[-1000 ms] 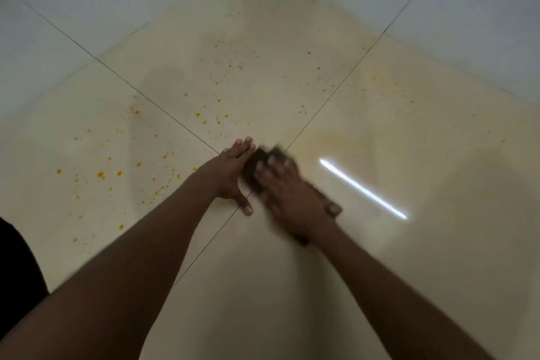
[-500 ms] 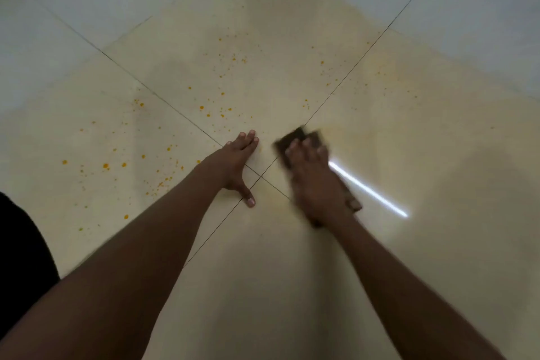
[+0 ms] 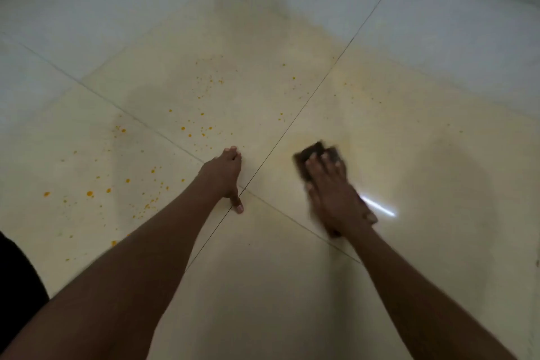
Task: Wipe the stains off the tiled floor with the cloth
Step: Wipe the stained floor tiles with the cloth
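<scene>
The right hand (image 3: 336, 193) lies flat on a dark brown, crumpled cloth (image 3: 317, 153), fingers straight and spread, pressing it to the cream glossy tiled floor (image 3: 292, 286). The cloth sits just right of the crossing of thin dark grout lines (image 3: 244, 188), its far edge poking out past the fingertips and a scrap showing at the wrist; motion blur smears its outline, so its exact shape is unclear. The left hand (image 3: 223, 175) rests open on the floor right at that crossing, fingers straight, thumb stretched back toward the person. Small orange splatter stains (image 3: 117, 190) dot the tiles left of the crossing and beyond it. A bright white streak of reflected light (image 3: 378, 207) lies just right of the right wrist. A dark garment (image 3: 17, 286) is cut off at the left edge.
</scene>
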